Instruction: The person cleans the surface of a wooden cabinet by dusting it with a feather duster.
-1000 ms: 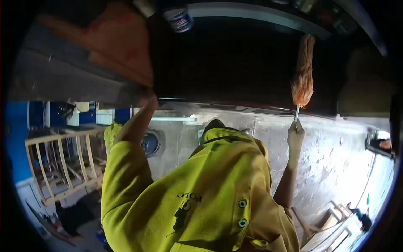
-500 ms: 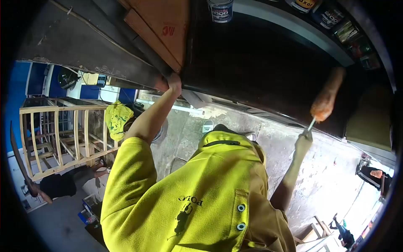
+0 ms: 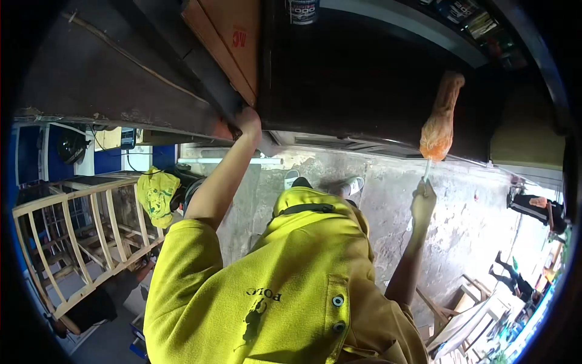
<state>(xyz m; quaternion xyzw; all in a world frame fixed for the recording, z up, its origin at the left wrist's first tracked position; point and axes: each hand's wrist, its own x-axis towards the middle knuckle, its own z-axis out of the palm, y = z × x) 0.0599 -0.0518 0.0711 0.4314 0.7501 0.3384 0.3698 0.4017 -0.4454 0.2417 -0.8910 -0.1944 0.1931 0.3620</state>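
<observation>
My left hand (image 3: 247,123) is at the near edge of a dark surface, just below the corner of a brown cardboard piece (image 3: 227,45). Its fingers are lost in shadow there. Over on the right, my right hand (image 3: 423,197) is closed around a thin pale stick (image 3: 428,167). Beyond the fist, the stick meets a club-shaped orange and tan mass (image 3: 436,141), which narrows toward its far end. That mass overlaps the glossy black panel (image 3: 357,79) in this view.
A labelled can (image 3: 303,11) stands at the panel's far side. To the left are a wooden slatted frame (image 3: 85,230) and a yellow cloth (image 3: 159,197). A worn concrete floor (image 3: 388,224) lies below. People (image 3: 515,276) are in the background at right.
My right hand, the stick and the orange mass have shifted left in view. The head view has moved somewhat; my left hand stays at the same edge by the cardboard.
</observation>
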